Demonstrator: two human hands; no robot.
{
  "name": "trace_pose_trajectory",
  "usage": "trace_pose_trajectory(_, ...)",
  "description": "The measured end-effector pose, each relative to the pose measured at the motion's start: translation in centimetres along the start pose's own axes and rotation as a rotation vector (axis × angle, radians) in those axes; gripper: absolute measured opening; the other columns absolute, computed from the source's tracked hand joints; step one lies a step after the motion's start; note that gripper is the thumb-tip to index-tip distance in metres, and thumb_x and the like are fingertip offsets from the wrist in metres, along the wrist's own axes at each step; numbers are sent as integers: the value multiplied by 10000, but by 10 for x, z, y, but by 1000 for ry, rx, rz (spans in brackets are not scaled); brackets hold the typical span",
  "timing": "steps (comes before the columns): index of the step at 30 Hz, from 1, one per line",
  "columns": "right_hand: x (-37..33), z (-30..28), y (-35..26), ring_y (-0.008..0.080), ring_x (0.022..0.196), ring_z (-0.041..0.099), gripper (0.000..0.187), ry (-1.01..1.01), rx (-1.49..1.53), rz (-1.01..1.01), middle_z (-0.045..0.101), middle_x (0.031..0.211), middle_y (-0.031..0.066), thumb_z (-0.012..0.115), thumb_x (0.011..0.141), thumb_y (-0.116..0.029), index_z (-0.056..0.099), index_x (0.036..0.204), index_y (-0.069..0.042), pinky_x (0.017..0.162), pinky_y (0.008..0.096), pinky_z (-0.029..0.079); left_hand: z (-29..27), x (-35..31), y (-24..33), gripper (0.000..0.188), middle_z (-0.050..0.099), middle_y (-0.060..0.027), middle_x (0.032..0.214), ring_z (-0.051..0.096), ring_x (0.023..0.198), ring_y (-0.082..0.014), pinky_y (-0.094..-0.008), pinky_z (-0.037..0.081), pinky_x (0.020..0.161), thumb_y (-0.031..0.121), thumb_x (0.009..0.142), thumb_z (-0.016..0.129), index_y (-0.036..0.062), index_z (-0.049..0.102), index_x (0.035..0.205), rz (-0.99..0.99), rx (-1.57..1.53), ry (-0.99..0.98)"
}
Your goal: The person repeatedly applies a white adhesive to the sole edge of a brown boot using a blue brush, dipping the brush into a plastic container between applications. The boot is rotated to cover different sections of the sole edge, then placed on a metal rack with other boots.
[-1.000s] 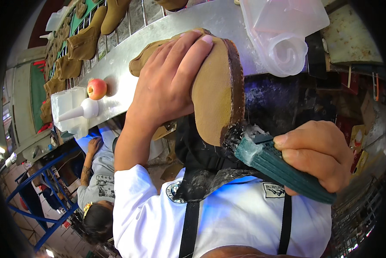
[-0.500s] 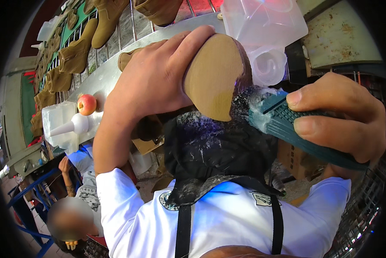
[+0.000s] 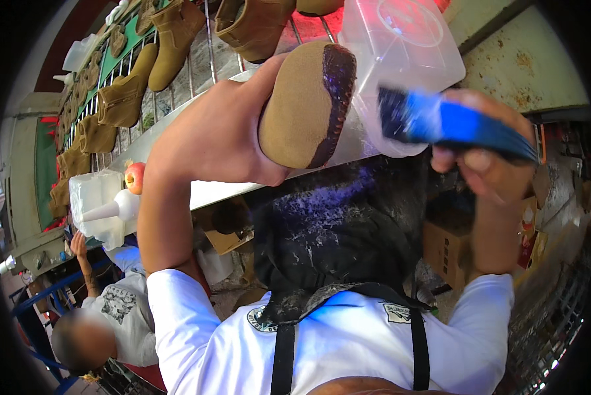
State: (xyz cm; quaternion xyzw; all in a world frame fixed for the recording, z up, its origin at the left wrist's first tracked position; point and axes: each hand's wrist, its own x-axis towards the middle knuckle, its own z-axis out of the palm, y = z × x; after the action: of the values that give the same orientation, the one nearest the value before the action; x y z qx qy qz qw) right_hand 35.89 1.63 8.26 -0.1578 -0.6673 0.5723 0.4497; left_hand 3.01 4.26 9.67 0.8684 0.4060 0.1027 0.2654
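Observation:
My left hand (image 3: 223, 131) grips a tan boot (image 3: 295, 108) whose rounded toe faces up and right. A dark, glossy brown band with stitch marks runs along the edge of its upper. My right hand (image 3: 486, 168) is closed round a brush (image 3: 453, 122) with a blue and black body, blurred by motion. Its dark end points left at the boot and stands apart from it. A black apron (image 3: 335, 224) with whitish smears lies below both hands.
Tan boots (image 3: 121, 102) sit on a wire rack at the upper left. A translucent plastic container (image 3: 414, 49) stands behind the brush. An apple (image 3: 134, 178) and a nozzle bottle (image 3: 123, 206) lie left. A cardboard box (image 3: 448, 247) is below right; another person (image 3: 121, 306) is lower left.
The boot has turned, so its toe and dark band now show instead of the flat sole side. The brush has moved up, away from the boot's edge, and tilted.

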Motion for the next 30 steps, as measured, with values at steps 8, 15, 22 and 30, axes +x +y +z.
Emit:
trace_pose_trajectory(8, 17, 42, 70, 325, 1057, 710, 312, 83, -387, -423, 684, 1211, 252, 727, 830, 46, 719, 1142, 44, 927, 361, 570, 4, -5, -35, 1091, 728, -160, 1084, 703, 975, -391, -428, 567, 849, 315, 544, 896, 121, 397, 1494, 16, -79, 27)
trace_pose_trajectory(15, 33, 18, 19, 303, 973, 737, 366, -162, -623, -214, 721, 1119, 227, 736, 833, -6, 681, 1192, 43, 870, 379, 595, 2, -16, -42, 1183, 663, -232, 1220, 643, 1127, -419, -438, 518, 957, 264, 571, 903, 78, 261, 1547, 26, -93, -7)
trace_pose_trajectory(22, 60, -7, -17, 311, 1006, 718, 402, -178, -670, -89, 661, 1204, 291, 631, 932, -13, 573, 1318, 82, 886, 397, 588, 0, -18, -41, 1212, 664, -252, 1178, 640, 1096, -441, -452, 517, 936, 191, 598, 902, 68, 174, 1560, 54, -52, -52)
trace_pose_trajectory(30, 51, 14, -1, 386, 1129, 665, 295, -313, -871, -224, 623, 1271, 303, 680, 893, -5, 653, 1186, 15, 959, 419, 549, 3, -13, -47, 1097, 666, -228, 1153, 638, 1088, -411, -432, 518, 921, 150, 605, 896, 56, 271, 1502, 39, -118, -23)
